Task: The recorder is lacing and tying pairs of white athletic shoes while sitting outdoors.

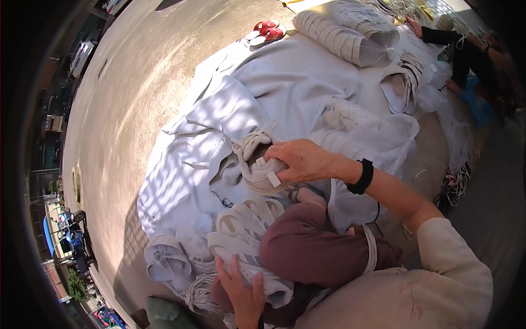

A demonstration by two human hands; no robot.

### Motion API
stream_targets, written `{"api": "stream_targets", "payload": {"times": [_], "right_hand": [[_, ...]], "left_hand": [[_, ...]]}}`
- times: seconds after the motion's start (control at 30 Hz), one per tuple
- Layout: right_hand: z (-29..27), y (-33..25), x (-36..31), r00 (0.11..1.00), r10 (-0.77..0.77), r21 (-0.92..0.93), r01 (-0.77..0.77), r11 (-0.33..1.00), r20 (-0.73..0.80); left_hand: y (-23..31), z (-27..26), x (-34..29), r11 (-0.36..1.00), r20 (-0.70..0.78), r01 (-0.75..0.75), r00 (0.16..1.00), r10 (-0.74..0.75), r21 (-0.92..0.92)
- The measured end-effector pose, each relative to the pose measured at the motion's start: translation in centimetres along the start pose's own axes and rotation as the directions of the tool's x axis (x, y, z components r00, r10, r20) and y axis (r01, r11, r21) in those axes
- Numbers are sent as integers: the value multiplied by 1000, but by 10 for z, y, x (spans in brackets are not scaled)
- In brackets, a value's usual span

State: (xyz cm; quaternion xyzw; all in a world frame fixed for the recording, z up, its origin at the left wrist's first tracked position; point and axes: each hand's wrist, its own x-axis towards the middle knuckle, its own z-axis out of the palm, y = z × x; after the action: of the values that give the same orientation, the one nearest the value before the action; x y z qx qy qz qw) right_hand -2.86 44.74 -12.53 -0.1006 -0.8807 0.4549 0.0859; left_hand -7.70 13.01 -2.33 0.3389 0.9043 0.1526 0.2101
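1. The right hand (pixel 304 160) was bent almost closed. Its fingers and thumb pinched the edge of a beige shoe top (pixel 258 179).
2. The beige shoe top was in the middle, over the pale sheet (pixel 285 88). I could not tell if they touched.
3. The right arm (pixel 402 196), with a black band (pixel 364 176) on its wrist, reached in from the near right. The back of the hand faced up.
4. The left hand (pixel 242 295) was open, fingers spread, resting flat on some white shoe tops (pixel 235 233) without gripping.
5. Those sat near, left of the bent knee (pixel 293 241).
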Motion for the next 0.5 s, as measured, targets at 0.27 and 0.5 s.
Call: {"api": "stream_targets", "payload": {"times": [0.27, 0.5], "right_hand": [[113, 144, 8, 990, 135, -300, -116, 947, 44], [171, 212, -19, 908, 368, -498, -229, 836, 200]], "left_hand": [[-29, 18, -5, 987, 9, 81, 997, -80, -140], [-35, 18, -2, 989, 27, 49, 999, -46, -139]]}}
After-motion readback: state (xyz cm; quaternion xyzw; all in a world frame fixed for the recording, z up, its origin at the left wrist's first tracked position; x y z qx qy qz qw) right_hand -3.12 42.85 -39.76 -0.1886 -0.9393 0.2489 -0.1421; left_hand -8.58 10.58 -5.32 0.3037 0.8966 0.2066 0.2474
